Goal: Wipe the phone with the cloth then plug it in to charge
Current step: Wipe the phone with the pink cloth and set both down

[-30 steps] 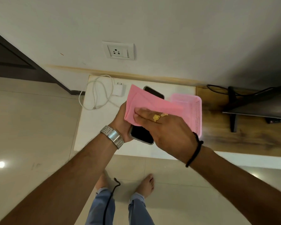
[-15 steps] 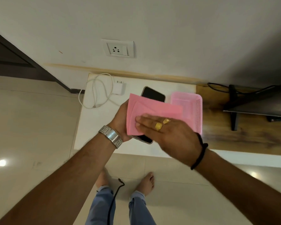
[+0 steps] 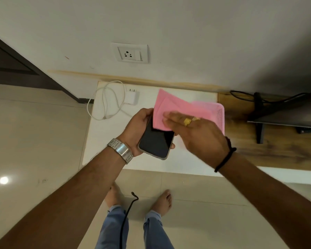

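The left hand (image 3: 136, 131) is gripping the black phone (image 3: 155, 141) above the white table (image 3: 104, 141), screen up. The right hand (image 3: 197, 133) is pressing a pink cloth (image 3: 171, 108) flat on the phone's far end; its fingers look blurry. The white charger (image 3: 132, 97) is lying on the table under the wall socket (image 3: 130, 53), unplugged.

left hand (image 3: 136, 131): cupped, fingers wrapped, palm up | right hand (image 3: 196, 133): flat, palm down, blurred

Pink basket (image 3: 220, 114) on white table (image 3: 104, 141)
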